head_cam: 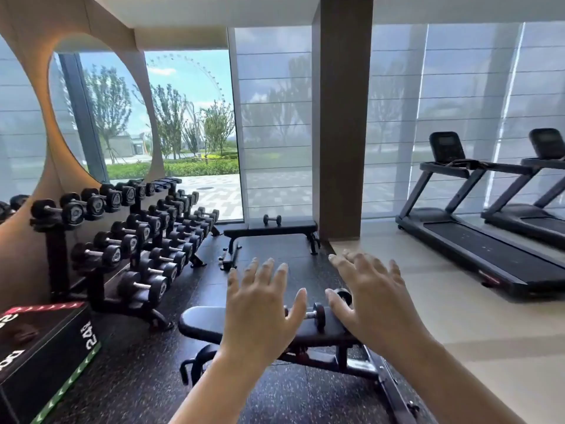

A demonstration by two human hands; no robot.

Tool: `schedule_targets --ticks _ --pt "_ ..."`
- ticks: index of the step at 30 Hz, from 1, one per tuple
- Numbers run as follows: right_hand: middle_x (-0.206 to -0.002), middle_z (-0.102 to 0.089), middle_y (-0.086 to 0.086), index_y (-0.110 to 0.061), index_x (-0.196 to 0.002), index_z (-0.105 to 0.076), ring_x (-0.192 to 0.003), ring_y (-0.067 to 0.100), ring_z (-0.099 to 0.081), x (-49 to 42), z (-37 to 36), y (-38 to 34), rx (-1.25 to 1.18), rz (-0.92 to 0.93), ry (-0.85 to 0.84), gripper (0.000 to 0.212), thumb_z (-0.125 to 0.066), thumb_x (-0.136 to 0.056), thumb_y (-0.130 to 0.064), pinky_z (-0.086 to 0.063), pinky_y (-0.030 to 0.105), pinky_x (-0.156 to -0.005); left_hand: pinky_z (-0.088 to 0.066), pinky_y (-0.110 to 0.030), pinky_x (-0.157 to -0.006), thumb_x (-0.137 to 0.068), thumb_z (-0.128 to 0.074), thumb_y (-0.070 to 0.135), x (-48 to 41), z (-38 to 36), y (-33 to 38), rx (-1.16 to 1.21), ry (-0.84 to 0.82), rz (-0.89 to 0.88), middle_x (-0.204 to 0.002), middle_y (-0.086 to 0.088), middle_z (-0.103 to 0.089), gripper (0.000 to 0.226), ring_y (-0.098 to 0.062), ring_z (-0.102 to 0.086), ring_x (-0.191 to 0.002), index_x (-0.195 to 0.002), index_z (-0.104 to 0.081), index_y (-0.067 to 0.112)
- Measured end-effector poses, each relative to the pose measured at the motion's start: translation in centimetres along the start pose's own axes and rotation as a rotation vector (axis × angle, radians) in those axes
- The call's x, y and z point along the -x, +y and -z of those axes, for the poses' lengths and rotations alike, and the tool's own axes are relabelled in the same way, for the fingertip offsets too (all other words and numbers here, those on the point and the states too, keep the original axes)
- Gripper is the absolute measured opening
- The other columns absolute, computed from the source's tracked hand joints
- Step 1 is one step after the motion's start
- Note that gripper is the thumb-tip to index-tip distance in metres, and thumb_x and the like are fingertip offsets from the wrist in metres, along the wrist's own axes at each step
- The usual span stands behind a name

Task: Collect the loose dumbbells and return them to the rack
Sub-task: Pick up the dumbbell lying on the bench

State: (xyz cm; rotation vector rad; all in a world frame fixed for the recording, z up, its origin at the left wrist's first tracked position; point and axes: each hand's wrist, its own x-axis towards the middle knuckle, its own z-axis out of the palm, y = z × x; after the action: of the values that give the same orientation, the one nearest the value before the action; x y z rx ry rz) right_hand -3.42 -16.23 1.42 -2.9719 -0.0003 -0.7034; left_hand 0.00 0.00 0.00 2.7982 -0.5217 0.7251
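Observation:
A small black dumbbell point(316, 314) lies on the near flat bench point(208, 322), partly hidden by my hands. A second dumbbell end point(344, 296) shows just beyond my right thumb. Another small dumbbell point(272, 220) rests on the far bench point(293, 227). My left hand point(263, 304) hovers over the near bench with fingers spread, holding nothing. My right hand point(373, 298) is spread the same way, just right of the dumbbell. The three-tier dumbbell rack point(58, 264) stands along the left wall, filled with several black dumbbells.
A black plyo box point(46, 347) with red and green edges sits at the lower left. Two treadmills point(489, 249) stand at the right on pale flooring. A dark pillar point(342, 123) rises behind the far bench. Windows with blinds line the back wall.

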Motion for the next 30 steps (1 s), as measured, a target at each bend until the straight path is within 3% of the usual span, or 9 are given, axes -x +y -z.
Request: schedule_targets --ticks 12,21,30 --pt "-0.147 -0.033 -0.004 -0.030 -0.141 -0.025 -0.137 0.015 -0.026 -8.2 -7.7 8.9 -0.063 -0.024 -0.017 0.056 -0.040 -0.090 -0.049 -0.013 0.045 -0.114 -0.017 -0.046 -0.110 -0.087 -0.031 0.053 -9.4 -11.1 3.1 0.106 0.055 -0.044 -0.139 -0.001 -0.045 0.056 -0.021 -0.033 -0.132 -0.130 -0.043 0.019" --pt "-0.147 -0.034 -0.002 -0.028 -0.142 -0.028 -0.138 0.017 -0.025 -17.2 -14.2 17.6 -0.086 0.019 -0.073 0.057 -0.043 -0.090 -0.047 -0.014 0.048 -0.113 -0.018 -0.046 -0.110 -0.089 -0.045 0.043 -19.4 -21.1 8.5 0.259 0.042 0.038 -0.136 -0.004 -0.049 0.046 -0.023 -0.035 -0.131 -0.127 -0.047 0.017" --pt "-0.148 -0.033 -0.003 -0.028 -0.141 -0.029 -0.137 0.016 -0.026 -22.9 -22.4 20.6 -0.070 -0.033 -0.213 0.055 -0.041 -0.090 -0.045 -0.017 0.046 -0.113 -0.027 -0.054 -0.104 -0.085 -0.057 0.031 -23.8 -30.0 4.5 0.254 -0.004 0.042 -0.128 -0.013 -0.055 0.041 -0.031 -0.044 -0.125 -0.120 -0.056 0.010"
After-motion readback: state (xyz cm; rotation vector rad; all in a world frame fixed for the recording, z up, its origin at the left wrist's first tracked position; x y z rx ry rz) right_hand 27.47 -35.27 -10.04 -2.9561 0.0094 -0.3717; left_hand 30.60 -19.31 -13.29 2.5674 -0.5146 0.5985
